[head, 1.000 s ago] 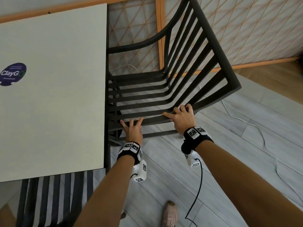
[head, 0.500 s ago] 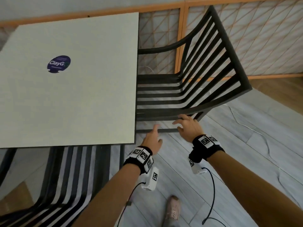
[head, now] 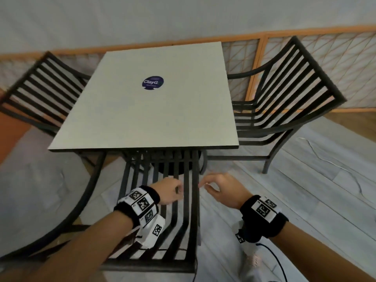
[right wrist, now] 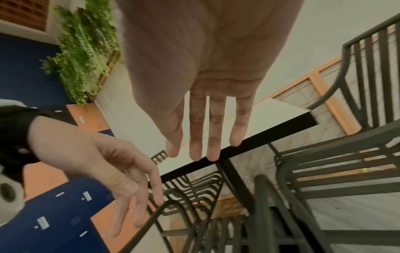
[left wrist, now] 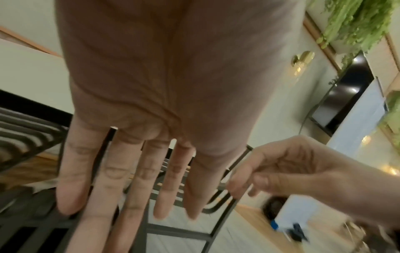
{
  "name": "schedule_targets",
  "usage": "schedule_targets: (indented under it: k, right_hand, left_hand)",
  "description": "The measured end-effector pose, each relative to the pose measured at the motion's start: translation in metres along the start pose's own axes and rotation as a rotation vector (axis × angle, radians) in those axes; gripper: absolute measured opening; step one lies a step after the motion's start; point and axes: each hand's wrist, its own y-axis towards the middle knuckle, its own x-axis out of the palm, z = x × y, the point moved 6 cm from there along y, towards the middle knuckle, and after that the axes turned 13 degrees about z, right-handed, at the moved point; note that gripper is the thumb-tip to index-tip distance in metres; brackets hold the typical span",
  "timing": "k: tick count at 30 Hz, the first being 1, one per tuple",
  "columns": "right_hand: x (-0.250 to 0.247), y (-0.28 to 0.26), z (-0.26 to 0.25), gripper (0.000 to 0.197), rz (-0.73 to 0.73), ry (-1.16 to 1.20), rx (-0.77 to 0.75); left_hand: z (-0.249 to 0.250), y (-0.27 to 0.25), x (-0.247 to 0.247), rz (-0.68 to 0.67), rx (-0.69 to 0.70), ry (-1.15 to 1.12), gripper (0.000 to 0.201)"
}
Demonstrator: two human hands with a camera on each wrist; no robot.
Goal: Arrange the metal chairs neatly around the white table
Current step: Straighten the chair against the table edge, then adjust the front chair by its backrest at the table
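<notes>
Above the near chair (head: 162,200) at the table (head: 142,119) edge, both hands' grip slack, empty.

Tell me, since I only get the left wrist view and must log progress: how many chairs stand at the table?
Observer: Three. A left chair, a right chair and a near chair, each at one side of the table.
Operator: Is the near one pushed in?
Observer: Partly. In the head view its front runs under the table's near edge, with its back toward the person.
Operator: Is the right hand gripping it?
Observer: No. The right wrist view shows the right hand with straight fingers, holding nothing.
</notes>
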Motion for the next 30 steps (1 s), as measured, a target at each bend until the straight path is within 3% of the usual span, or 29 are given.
schedule_targets:
  k: [3,6,9,12,16,24,30]
  right_hand:
    - [0.034,-0.025,-0.072,0.018,-0.06,0.001,-0.061]
    - [0.062,-0.053,-0.132,0.018,-0.152,0.009,-0.101]
    - [0.09,-0.075,-0.17,0.02,-0.204,-0.027,-0.143]
    - [0.12,-0.09,-0.192,0.029,-0.261,-0.099,-0.136]
    - [0.142,-0.093,-0.185,0.042,-0.259,-0.239,-0.083]
    - [0.152,-0.096,-0.171,0.023,-0.147,-0.41,0.0]
    - [0.152,-0.101,-0.179,0.023,-0.142,-0.464,-0.02]
  left_hand:
    - [-0.045,-0.051,0.009,-0.077,-0.049,-0.016,0.029]
    - [-0.077,-0.097,0.012,-0.106,-0.028,0.116,0.037]
    - [-0.1,-0.129,0.014,-0.05,0.013,0.186,0.043]
    - [-0.129,-0.158,0.029,-0.082,-0.008,0.175,0.05]
    - [-0.153,-0.177,0.052,-0.116,-0.03,0.1,0.051]
    - [-0.175,-0.183,0.06,0.269,0.02,0.106,0.027]
    - [-0.18,-0.187,0.066,0.313,0.01,0.105,0.021]
